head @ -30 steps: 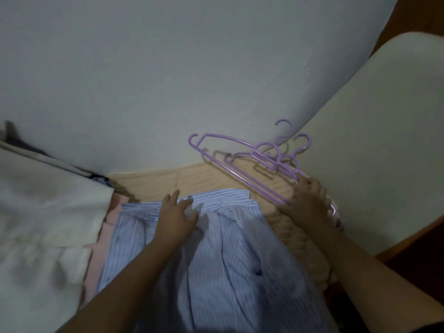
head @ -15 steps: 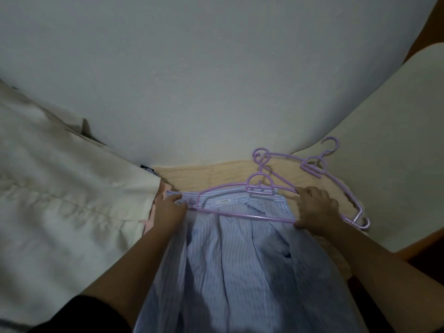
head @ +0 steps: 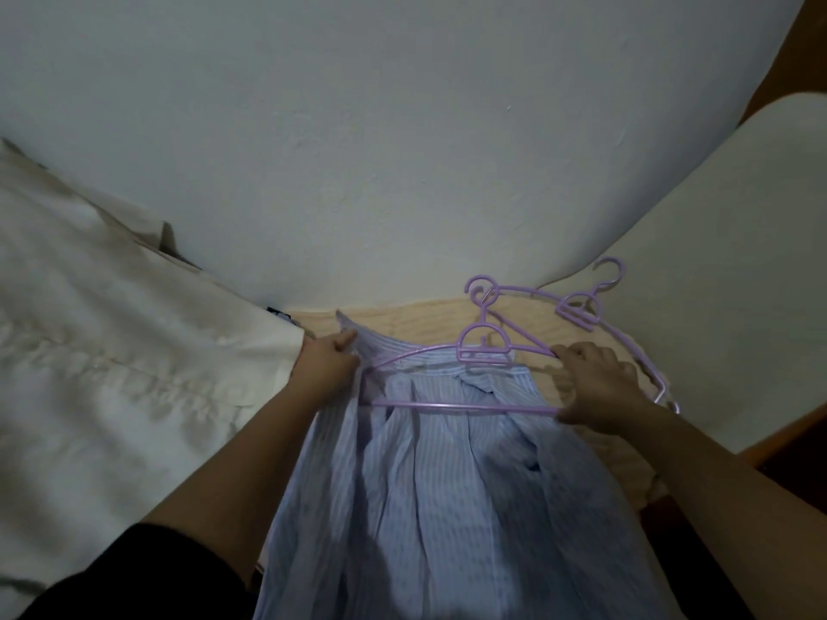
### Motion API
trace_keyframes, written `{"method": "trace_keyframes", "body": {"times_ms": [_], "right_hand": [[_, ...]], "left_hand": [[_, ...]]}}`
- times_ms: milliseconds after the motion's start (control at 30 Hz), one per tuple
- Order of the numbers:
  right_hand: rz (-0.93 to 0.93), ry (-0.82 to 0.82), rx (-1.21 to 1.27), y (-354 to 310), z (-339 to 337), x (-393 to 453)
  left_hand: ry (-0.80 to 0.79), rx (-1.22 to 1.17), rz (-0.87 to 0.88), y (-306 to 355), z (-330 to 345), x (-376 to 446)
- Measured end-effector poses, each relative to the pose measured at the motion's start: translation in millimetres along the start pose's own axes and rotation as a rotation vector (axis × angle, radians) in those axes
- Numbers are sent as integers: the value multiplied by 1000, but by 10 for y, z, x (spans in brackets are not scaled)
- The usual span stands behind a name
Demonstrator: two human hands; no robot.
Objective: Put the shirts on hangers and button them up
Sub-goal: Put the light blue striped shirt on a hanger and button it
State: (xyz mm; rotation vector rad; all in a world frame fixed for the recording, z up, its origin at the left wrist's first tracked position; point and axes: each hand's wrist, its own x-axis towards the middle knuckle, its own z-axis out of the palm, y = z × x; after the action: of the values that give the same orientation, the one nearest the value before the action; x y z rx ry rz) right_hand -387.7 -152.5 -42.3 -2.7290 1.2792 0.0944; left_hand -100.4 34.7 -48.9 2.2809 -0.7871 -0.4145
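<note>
While the blue striped shirt (head: 447, 485) lies flat, a purple hanger (head: 465, 387) rests on its collar.
Left hand (head: 326, 364) pinches the collar edge; right hand (head: 599, 382) grips the hanger's end, spare hangers (head: 581, 306) behind.

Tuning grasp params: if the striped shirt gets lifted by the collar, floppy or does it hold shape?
Likely floppy: the shirt lies in loose folds and creases. Probably light, since the left hand lifts its collar edge with a small pinch. It may slide on the smooth plastic hanger that the right hand holds.
</note>
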Motion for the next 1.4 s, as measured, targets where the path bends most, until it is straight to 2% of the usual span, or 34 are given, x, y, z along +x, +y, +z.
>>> {"method": "trace_keyframes", "body": {"times_ms": [67,133,200,333,500,600,700,767,867,933,967,1000,1067,1133,1200,1300,1400], "right_hand": [[-11,45,-37,-30,-29,-28],[15,157,-63,-83,-50,-42],[55,227,-13,-178,-63,-44],[3,161,15,-466,39,-55],[-16,109,72,-804,367,-23],[-7,96,128,-871,500,87],[-80,103,126,-874,624,192],[-139,130,206,-799,808,359],[-156,-139,194,-774,701,488],[-129,-216,276,-737,628,580],[-101,-200,338,-711,624,651],[-65,-176,386,-695,613,682],[-2,-78,367,-632,617,770],[73,-28,394,-563,650,855],[126,-89,530,-518,689,882],[168,-141,690,-454,795,912],[266,-124,637,-363,841,955]], "left_hand": [[49,-201,47,158,-87,-12],[84,-328,99,346,-198,-39],[93,-447,129,535,-300,-68],[14,-680,150,715,-250,-171],[-144,-781,7,327,284,-380],[-65,-677,-156,-14,386,-431],[95,-416,-228,-353,434,-432],[155,-221,-134,-444,446,-379],[312,134,154,-400,401,-183],[381,278,432,-291,362,-19],[326,320,547,-209,352,58],[204,358,612,-130,361,127],[-127,493,583,30,376,250],[-302,687,576,111,468,365],[-387,756,562,112,556,434],[-551,716,474,16,606,512],[-583,657,473,-89,614,537]]}}
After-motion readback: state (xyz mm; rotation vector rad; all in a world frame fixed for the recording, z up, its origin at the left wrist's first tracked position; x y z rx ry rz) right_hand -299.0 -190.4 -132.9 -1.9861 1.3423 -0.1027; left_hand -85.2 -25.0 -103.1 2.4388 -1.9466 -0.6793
